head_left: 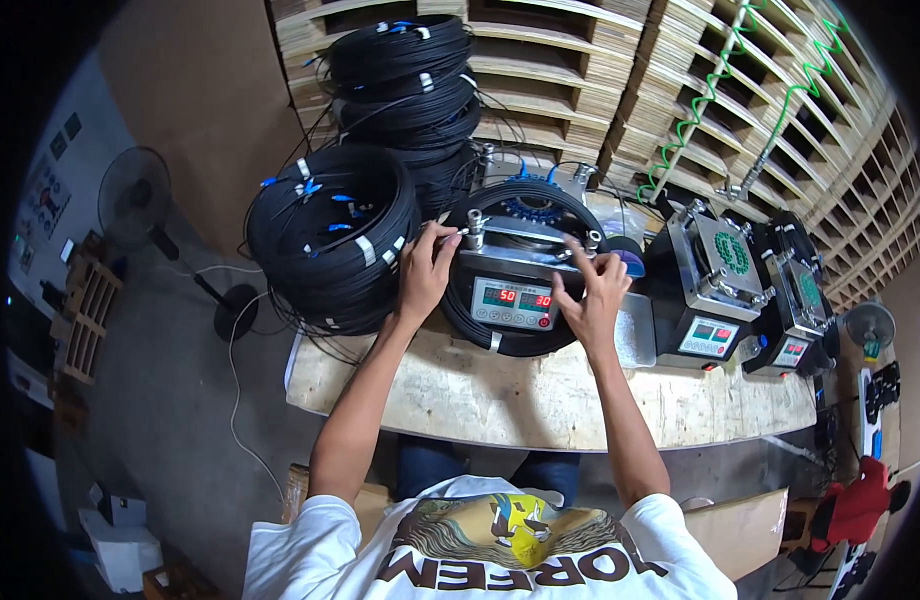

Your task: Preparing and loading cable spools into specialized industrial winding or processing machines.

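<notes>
In front of me on the bench stands a polishing machine (508, 265) with a lit red display and metal corner posts. A coil of black cable (495, 340) is looped around it, and blue connectors ring its top plate. My left hand (427, 270) is at the front left post, thumb and forefinger pinched together on something too small to make out. Close to the front right post (592, 241) is my right hand (597, 292), its forefinger stretched upward and its thumb apart, with nothing visible between them.
Black cable coils with blue ends stand stacked at left (325, 260) and behind (405, 90). Two similar machines (705, 280) (795, 310) sit to the right. Wooden pallets (540, 60) rise behind the bench (540, 400). A fan (135, 200) stands far left; green coiled hoses (695, 110) hang at right.
</notes>
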The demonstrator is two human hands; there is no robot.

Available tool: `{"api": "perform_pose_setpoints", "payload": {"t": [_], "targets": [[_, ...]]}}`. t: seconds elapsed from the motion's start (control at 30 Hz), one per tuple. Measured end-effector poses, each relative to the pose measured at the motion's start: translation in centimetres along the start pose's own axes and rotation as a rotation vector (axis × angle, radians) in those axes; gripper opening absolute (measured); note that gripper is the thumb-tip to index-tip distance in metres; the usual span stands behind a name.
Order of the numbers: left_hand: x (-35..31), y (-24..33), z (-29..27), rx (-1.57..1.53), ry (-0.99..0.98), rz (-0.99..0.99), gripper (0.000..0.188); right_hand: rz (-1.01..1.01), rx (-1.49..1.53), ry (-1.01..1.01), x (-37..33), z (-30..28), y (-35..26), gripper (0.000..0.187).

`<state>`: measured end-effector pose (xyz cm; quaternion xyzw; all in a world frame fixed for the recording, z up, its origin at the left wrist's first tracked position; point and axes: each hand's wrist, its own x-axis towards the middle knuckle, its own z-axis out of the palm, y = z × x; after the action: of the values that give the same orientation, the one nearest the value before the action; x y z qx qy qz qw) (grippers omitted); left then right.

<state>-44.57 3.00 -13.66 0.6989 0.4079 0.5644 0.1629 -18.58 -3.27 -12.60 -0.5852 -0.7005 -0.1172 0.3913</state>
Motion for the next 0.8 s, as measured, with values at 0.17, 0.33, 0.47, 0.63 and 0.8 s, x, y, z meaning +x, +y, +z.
{"api": "perform_pose_setpoints", "payload": {"t": [0.17, 0.33, 0.47, 0.63, 0.8], "targets": [[-0.5, -1.0, 2.0, 0.124, 0.157, 0.142, 0.011, 0.085, 0.276, 0.089, -0.2, -0.4, 1.5, 0.023], [-0.9, -2.1, 3.6, 0.240, 0.233, 0.161, 0.011, 0.150, 0.576, 0.168, 0.1, -0.6, 2.6, 0.013], [-1.0, -2.4, 4.3, 0.281, 0.275, 0.214, 0.013, 0.281, 0.648, 0.246, 0.3, 0.1, 3.2, 0.009], [-0.9, -2.6, 4.7, 0.306, 0.304, 0.257, 0.016, 0.402, 0.690, 0.228, 0.4, -0.2, 3.9, 0.006], [-1.0, -2.9, 4.5, 0.269, 0.299, 0.221, 0.017, 0.575, 0.516, 0.133, 0.6, -1.0, 3.4, 0.014]]}}
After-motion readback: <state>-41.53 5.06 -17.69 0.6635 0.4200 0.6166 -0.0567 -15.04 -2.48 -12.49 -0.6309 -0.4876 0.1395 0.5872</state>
